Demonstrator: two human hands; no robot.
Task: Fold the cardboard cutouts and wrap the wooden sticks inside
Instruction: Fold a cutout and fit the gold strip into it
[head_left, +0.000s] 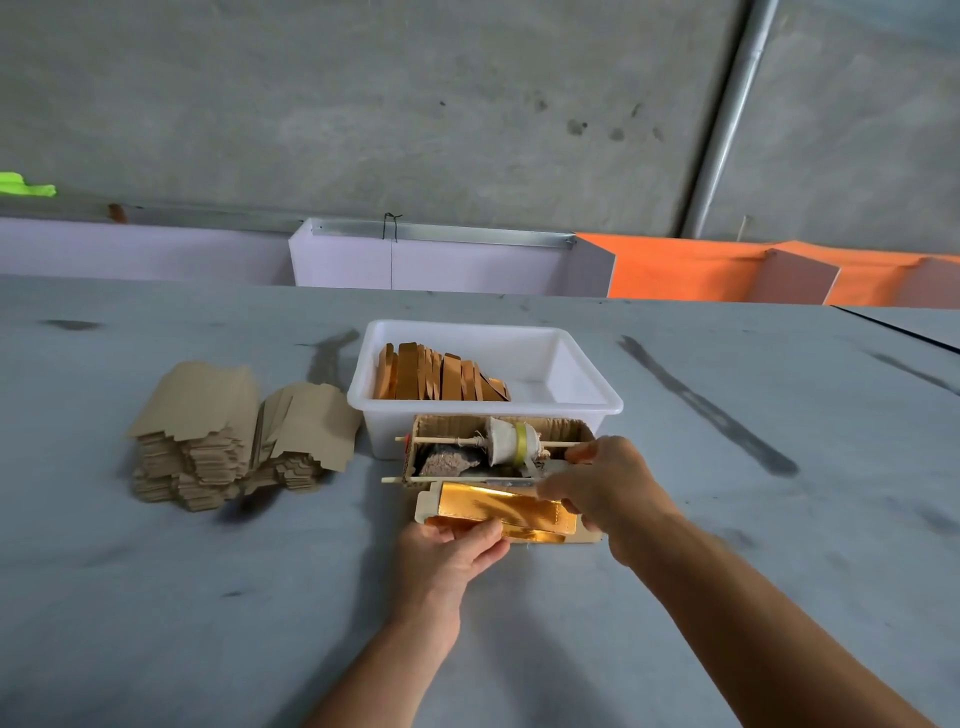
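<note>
Gold-foil cardboard cutout, flat and creased, pinched by left hand and right hand fingers.

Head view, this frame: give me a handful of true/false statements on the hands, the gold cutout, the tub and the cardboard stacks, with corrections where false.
1. The left hand grips the near left end of the gold-faced cutout. True.
2. The white tub holds nothing. False: folded orange-brown pieces stand in its left part.
3. The unfolded brown cutouts are stacked to the left of the tub. True.
4. The right hand rests flat on the table, away from the cutout. False: it is at the cutout's right end, fingers curled on it.
5. The small cardboard box with the tape spool sits behind the tub. False: it sits in front of it, between tub and cutout.
</note>
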